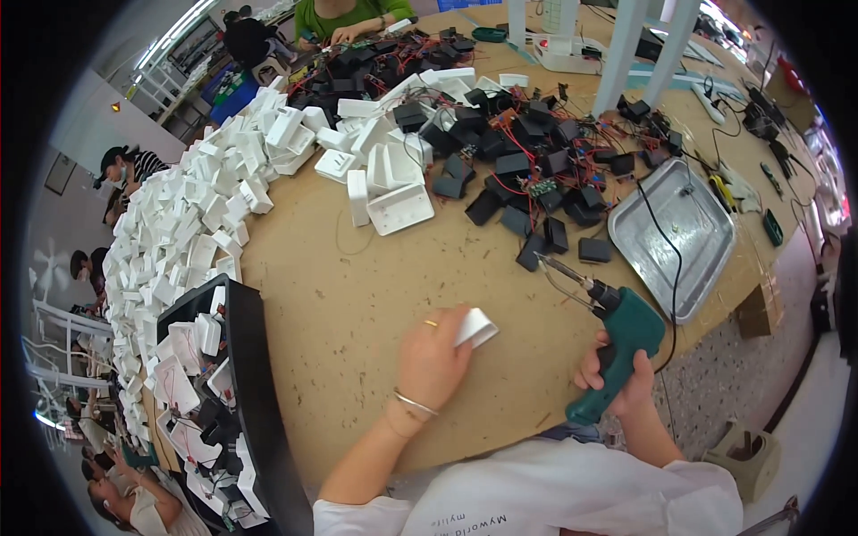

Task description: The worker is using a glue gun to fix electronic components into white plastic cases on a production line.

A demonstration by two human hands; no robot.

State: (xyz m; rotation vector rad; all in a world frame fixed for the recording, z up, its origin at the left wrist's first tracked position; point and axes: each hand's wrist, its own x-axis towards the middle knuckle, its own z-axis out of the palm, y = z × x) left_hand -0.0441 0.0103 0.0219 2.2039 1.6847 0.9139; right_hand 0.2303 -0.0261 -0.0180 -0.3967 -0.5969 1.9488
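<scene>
My left hand (433,355) is closed round a small white plastic case (479,328) on the brown tabletop. Most of that case is hidden under my fingers. My right hand (633,391) grips the handle of a green soldering gun (636,329) near the table's front right edge. Its metal tip and thin curved feed tube point up and to the left, just below the black plastic boxes (542,241). A dark cord hangs from the gun.
White cases (192,192) are heaped along the left. A black bin (255,357) holds white cases with wired parts. Black boxes with red wires (527,147) lie ahead. A metal tray (684,290) sits right, a cord across it. A person in green (335,20) works opposite.
</scene>
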